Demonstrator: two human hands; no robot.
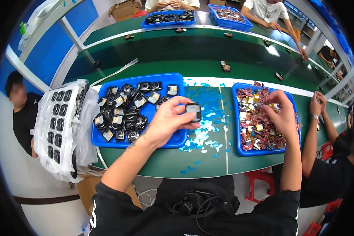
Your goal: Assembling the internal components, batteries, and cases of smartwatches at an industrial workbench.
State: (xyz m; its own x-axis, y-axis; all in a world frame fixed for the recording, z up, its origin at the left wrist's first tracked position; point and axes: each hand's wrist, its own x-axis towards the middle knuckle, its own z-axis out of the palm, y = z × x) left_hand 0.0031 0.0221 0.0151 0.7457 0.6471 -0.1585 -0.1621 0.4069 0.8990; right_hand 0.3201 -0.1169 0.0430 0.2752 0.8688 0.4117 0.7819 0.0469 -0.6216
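My left hand [167, 120] pinches a small black square housing [193, 112], its pale grey inside turned up, between thumb and fingers above the gap between two blue trays. Beside that wrist, the left blue tray [173, 141] holds a heap of similar black housings [126, 114], some with silver and gold pieces showing. My right hand [281, 114] is down at the right blue tray [263, 152], over a pile of small dark red circuit boards [257, 129] with yellow and silver parts. Its thumb and fingers are brought together; what lies between them is hidden among the boards.
Small blue film pieces [204, 133] lie scattered between the trays. A stack of white foam trays [63, 122] with black housings stands at the left. Beyond runs a green conveyor [165, 49] carrying a few small boards [225, 66]. Co-workers sit opposite, and another's hands [315, 106] are at my right.
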